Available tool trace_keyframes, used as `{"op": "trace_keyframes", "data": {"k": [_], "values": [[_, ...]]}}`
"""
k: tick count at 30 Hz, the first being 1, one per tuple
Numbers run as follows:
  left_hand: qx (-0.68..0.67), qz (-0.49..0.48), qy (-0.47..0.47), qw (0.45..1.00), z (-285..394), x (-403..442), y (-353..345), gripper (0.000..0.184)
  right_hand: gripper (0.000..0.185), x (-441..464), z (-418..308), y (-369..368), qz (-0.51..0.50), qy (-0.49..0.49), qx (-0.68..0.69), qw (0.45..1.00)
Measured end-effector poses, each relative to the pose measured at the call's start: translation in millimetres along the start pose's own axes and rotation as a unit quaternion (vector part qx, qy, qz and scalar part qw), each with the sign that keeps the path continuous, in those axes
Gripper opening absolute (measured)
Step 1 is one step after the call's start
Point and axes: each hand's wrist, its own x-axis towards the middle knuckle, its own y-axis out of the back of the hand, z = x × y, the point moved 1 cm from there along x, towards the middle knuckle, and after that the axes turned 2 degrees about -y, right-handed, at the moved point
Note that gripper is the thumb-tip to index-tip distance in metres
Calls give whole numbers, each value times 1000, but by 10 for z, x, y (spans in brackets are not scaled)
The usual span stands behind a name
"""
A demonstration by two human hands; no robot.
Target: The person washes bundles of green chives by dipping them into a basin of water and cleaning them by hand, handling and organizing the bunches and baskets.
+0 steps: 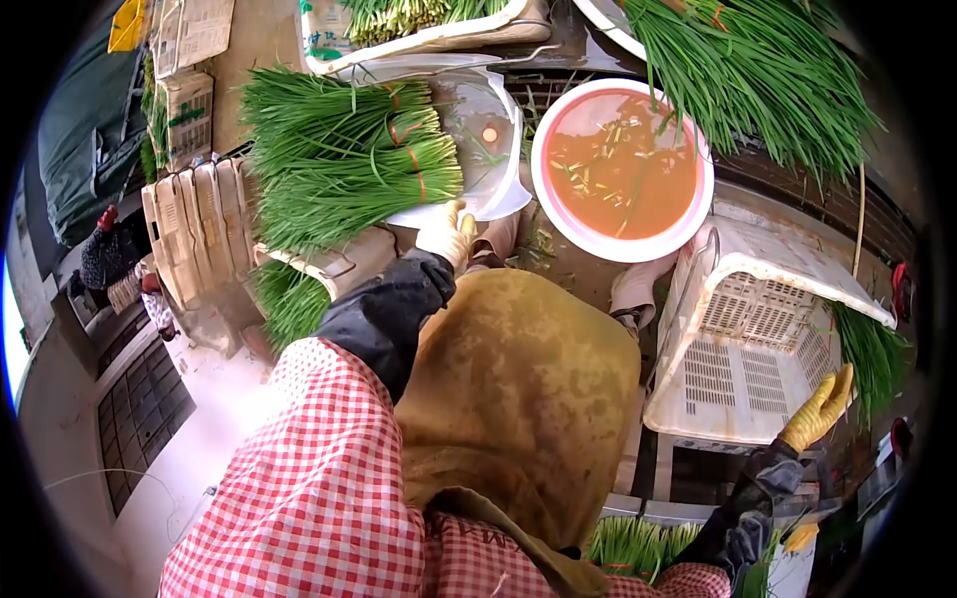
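At eleven o'clock, the left hand's (pixel 447 239) fingertips are seen slightly parted by the white tray's (pixel 506 194) near lip, beside tied green bundles (pixel 349 164); whether anything's gripped cannot be told. Near four, the right hand's (pixel 817 412) fingers are stretched, slightly apart, beside the open-mouthed crate's (pixel 738 431) rim. Bare tray is shown at twelve.

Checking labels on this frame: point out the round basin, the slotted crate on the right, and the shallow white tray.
Round basin (pixel 628 250): head view, near rim.
Slotted crate (pixel 710 379): head view, inside panel.
Shallow white tray (pixel 510 199): head view, near-right corner.
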Motion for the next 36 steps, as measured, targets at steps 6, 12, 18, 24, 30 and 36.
{"op": "trace_keyframes", "data": {"k": [6, 12, 18, 24, 30, 36], "values": [[273, -23, -71, 959, -1376, 1458, 491, 16, 37, -1903, -1532, -1767, -403, 58, -78, 910], [357, -168, -17, 919, -1809, 2383, 675, 42, 30, -2832, -1621, -2791, -519, 16, -11, 854], [401, -213, -7, 891, -1725, 2387, 560, 82, 27, -3079, -1513, -3197, -517, -88, -27, 851], [442, -257, -24, 859, -1710, 2505, 482, 76, 26, -3132, -1582, -3420, -496, -141, 26, 856], [378, -282, 1, 882, -1791, 2399, 406, 104, 24, -3076, -1396, -3397, -451, -90, 25, 888], [379, -230, 9, 896, -1635, 2051, 683, 108, 31, -2899, -1524, -3231, -391, -11, -11, 920]]}}
